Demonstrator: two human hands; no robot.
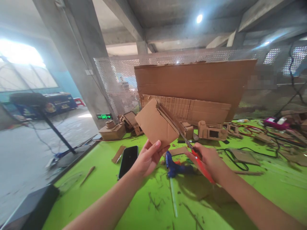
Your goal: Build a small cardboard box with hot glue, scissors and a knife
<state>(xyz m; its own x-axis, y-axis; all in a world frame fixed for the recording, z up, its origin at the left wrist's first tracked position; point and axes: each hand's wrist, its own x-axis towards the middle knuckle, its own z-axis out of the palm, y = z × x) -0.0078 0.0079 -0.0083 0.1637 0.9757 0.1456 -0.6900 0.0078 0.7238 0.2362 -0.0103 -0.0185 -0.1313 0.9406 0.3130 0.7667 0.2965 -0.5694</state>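
Observation:
My left hand (146, 158) pinches a folded piece of brown cardboard (155, 124) by its lower edge and holds it up over the green table (115, 204). My right hand (209, 159) grips red-handled scissors (196, 157). Their blades run up and to the left along the right edge of the cardboard piece, touching it. A blue glue gun (174, 166) lies on the table just below and between my hands, with a clear glue stick (173, 195) trailing toward me.
A black phone (128, 160) lies left of my left hand. Several small cardboard camera models (212, 131) stand along the back, in front of large cardboard sheets (192, 83). Black cables (240, 156), scraps and a pink device (275, 122) lie at the right. The table's left edge drops to the floor.

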